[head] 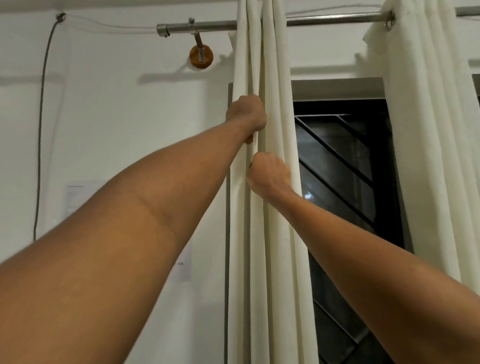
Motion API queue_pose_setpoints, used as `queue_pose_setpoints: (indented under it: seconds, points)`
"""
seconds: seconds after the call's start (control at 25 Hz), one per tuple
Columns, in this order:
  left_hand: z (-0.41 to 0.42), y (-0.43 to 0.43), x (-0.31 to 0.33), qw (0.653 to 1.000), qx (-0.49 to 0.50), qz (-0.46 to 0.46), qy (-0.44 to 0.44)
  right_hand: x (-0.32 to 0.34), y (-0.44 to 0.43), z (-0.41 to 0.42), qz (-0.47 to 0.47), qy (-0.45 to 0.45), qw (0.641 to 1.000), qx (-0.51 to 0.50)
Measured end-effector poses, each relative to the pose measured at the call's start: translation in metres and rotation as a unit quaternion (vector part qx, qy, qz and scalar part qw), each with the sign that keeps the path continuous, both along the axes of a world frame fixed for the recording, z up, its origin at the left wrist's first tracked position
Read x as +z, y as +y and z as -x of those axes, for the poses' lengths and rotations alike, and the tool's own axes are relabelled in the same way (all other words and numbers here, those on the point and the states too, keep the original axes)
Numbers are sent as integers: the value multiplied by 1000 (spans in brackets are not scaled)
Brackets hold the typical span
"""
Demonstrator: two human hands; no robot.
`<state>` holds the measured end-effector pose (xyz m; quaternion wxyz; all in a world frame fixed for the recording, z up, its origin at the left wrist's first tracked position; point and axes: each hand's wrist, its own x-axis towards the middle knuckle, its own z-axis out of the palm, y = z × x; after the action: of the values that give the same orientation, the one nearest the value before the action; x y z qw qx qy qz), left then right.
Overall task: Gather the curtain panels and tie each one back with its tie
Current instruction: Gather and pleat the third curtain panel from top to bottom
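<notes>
Both fists are clutching the bunched left curtain panel (271, 67): the left hand (246, 116) is gripping its folds higher, the right hand (270, 176) just below. The panel is hanging straight down from the rod (333, 19), its long axis running vertically through both grips; the 2nd panel (434, 156) is hanging well apart, nearer the right hand

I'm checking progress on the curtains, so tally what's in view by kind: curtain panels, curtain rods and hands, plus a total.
Curtain panels: 2, the gathered curtain panel and the right curtain panel
Curtain rods: 1, the curtain rod
Hands: 2, the left hand and the right hand, both gripping the gathered curtain panel
Total: 5
</notes>
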<state>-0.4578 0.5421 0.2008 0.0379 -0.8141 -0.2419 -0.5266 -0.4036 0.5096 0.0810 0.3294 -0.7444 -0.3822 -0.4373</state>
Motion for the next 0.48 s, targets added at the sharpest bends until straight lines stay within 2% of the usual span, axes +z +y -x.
queue_pose_setpoints:
  seconds: [0.2, 0.36, 0.48]
  points:
    - [7, -2, -58, 998, -43, 48, 11, -69, -1, -4, 38, 55, 998, -14]
    - [-13, 10, -152, 990, -73, 107, 61, -147, 7, -10, 74, 118, 990, -5]
    - [-29, 20, -225, 986, -73, 122, 83, -199, 13, -16, 55, 183, 981, 39]
